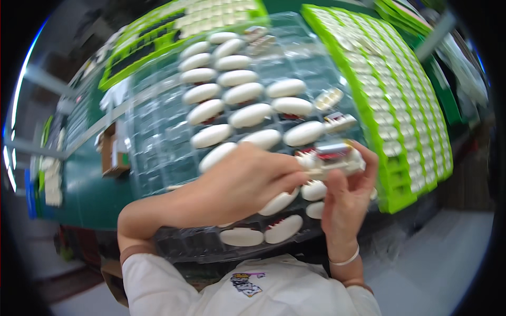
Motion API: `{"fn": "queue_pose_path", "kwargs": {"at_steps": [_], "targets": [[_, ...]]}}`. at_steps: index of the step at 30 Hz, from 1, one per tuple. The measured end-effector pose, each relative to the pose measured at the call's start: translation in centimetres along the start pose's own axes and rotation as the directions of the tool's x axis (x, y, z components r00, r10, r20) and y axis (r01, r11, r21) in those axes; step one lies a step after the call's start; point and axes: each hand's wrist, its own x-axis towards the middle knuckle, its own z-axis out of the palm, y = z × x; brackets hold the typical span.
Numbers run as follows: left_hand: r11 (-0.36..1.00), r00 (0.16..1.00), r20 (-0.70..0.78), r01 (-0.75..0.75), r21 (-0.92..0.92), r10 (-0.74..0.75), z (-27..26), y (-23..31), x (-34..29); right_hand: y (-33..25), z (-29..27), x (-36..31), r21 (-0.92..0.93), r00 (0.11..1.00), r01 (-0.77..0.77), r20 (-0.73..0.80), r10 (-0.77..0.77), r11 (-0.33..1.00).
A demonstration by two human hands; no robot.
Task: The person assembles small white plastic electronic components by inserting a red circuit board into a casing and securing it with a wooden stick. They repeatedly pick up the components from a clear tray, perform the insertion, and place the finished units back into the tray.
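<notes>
My right hand (345, 205) holds an open white plastic housing (345, 167) between thumb and fingers. A silver cylinder (333, 148) and a red part show on top of the housing. My left hand (245, 181) reaches across from the left, palm down, its fingers pinched together at the housing's left end. What the fingertips grip is blurred and partly hidden. Around my hands lie several smooth white oval shells (304, 133) in rows on a clear plastic tray (158, 152). Red bits show under some of them. Two small white parts, one an open piece (329, 98) and one a filled piece (340, 122), lie just beyond my right hand.
A bright green tray (387, 197) full of white pieces stands at the right, another green tray (113, 76) at the back left. A cardboard box (112, 150) sits at the left on the green tabletop (84, 184). At the tray's far end lie small assembled parts (258, 39).
</notes>
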Motion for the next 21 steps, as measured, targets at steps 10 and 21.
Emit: {"fn": "queue_pose_path", "kwargs": {"at_steps": [10,21], "targets": [[0.814,0.878,-0.232,-0.249,0.524,0.418,2.5,-1.8,-1.1,0.6,0.1,-0.5,-0.004,0.996,0.032,-0.082,-0.033,0.999],[0.963,0.986,-0.055,-0.14,0.229,0.157,0.5,-0.6,0.2,0.5,-0.5,0.1,0.069,0.999,-0.054,0.002,0.054,0.996]]}}
